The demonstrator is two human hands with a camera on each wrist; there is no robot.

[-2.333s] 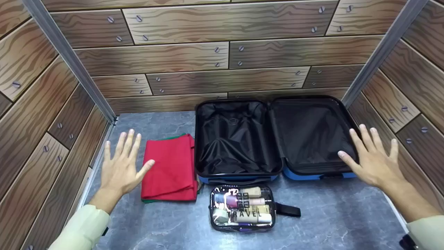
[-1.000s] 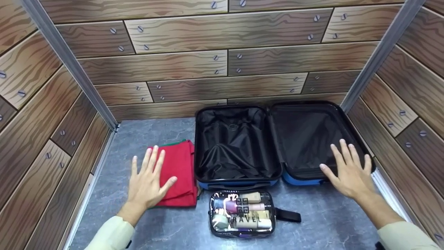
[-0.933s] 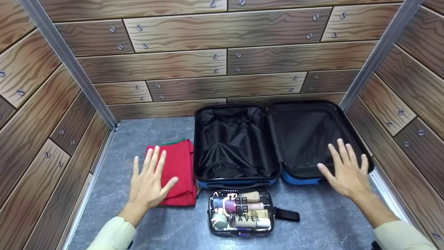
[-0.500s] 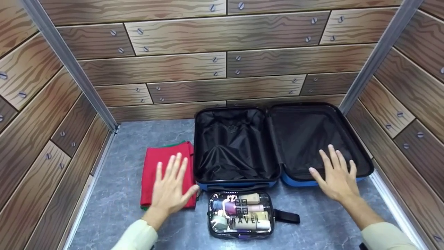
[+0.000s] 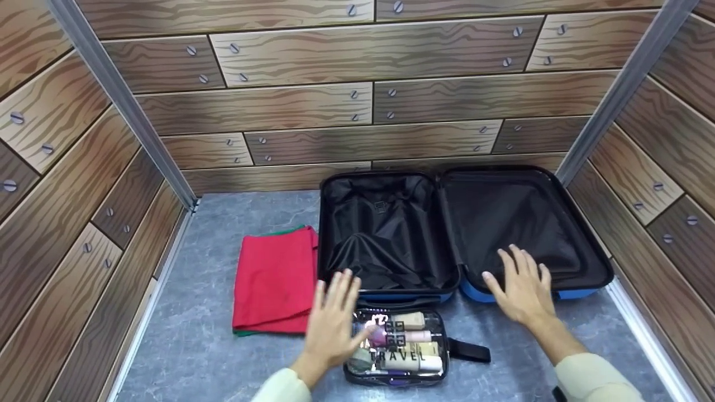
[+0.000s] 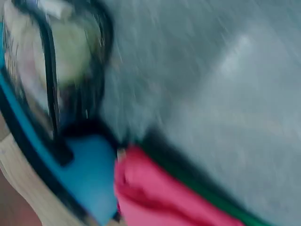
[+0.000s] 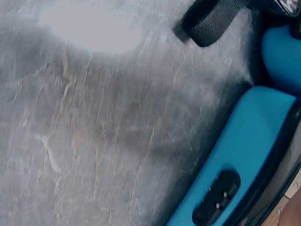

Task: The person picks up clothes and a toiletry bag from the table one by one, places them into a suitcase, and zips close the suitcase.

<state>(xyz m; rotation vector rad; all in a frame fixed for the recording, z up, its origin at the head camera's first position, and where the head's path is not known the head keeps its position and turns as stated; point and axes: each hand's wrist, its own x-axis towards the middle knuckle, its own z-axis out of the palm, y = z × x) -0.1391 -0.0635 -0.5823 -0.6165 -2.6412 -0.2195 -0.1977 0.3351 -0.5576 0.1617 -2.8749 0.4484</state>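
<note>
My left hand (image 5: pixel 330 329), fingers straight, covers the left end of a clear toiletry bag (image 5: pixel 413 374) in the head view; whether it touches the bag I cannot tell. Bottles and tubes show through the bag's "TRAVEL" window. My right hand (image 5: pixel 524 293) has its fingers extended near the front edge of the right half of an open blue suitcase (image 5: pixel 516 223), holding nothing. The suitcase's left half shows a black lining (image 5: pixel 385 234). Left of the case lies a folded red cloth (image 5: pixel 273 279) with green edges showing beneath it. The left wrist view is blurred.
A black wrist strap (image 5: pixel 470 351) sticks out from the toiletry bag's right end over the grey marbled surface (image 5: pixel 195 346). Wood-patterned panels (image 5: pixel 290 106) wall in the back and both sides. A latch (image 7: pixel 216 197) shows on the suitcase's blue shell.
My left hand has moved right, from beside and over the red cloth to the toiletry bag. My right hand has shifted left and a little nearer. The cloth, bag and suitcase stay put.
</note>
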